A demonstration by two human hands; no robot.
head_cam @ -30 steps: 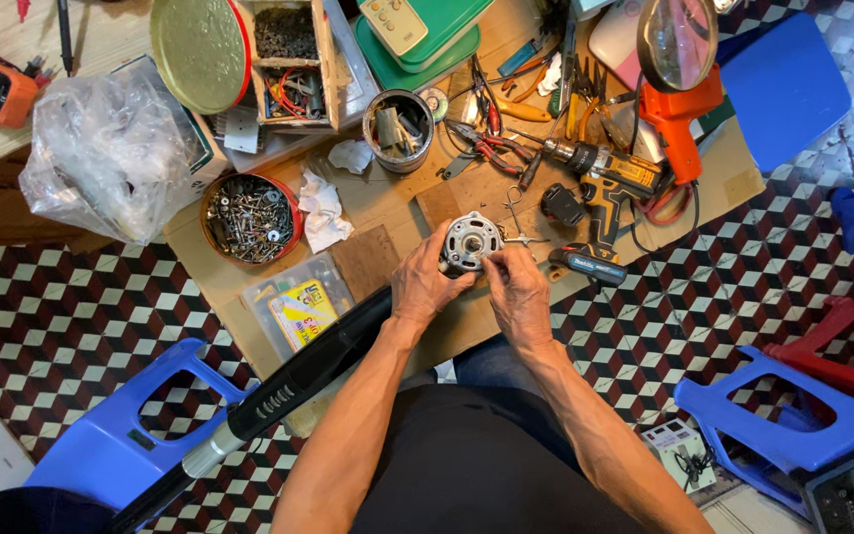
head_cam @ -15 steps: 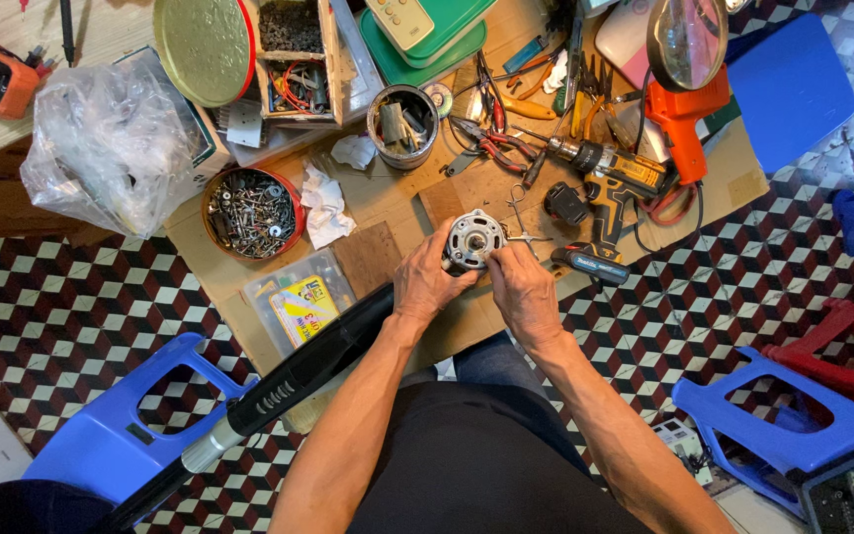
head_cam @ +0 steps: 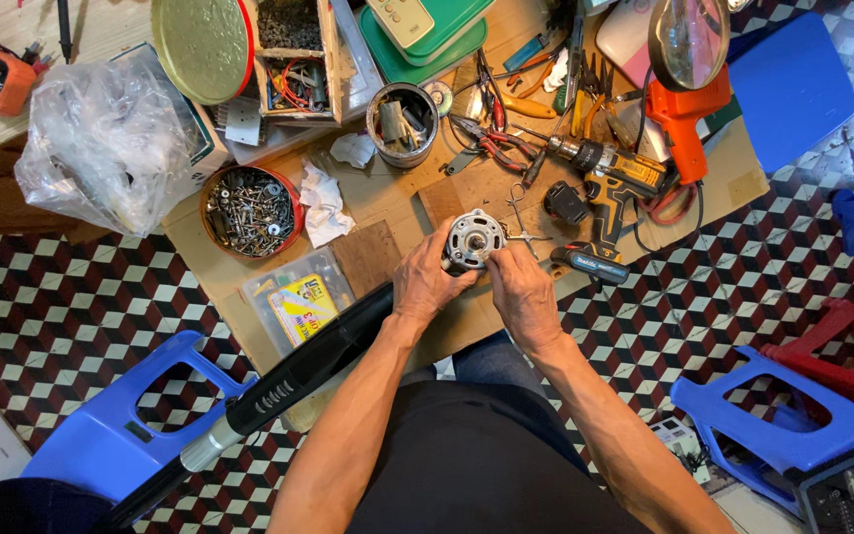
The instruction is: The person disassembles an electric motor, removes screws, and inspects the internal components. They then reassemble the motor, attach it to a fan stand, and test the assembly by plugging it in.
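— While both hands clasp it, where's the motor?
— Between them: left hand [head_cam: 429, 281] and right hand [head_cam: 522, 293] close around the small electric motor [head_cam: 471, 240].
— Nearby?
— Cordless drill [head_cam: 610, 183] just right, screw tin [head_cam: 250, 210] well left.

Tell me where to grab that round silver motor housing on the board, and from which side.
Grip the motor housing by its round outer rim, from its left, as the left hand does now, cupping the side. The face has spokes and openings, and the right hand has its fingers at that face, so it is probably best left clear. Scissors and the cordless drill crowd the right side.
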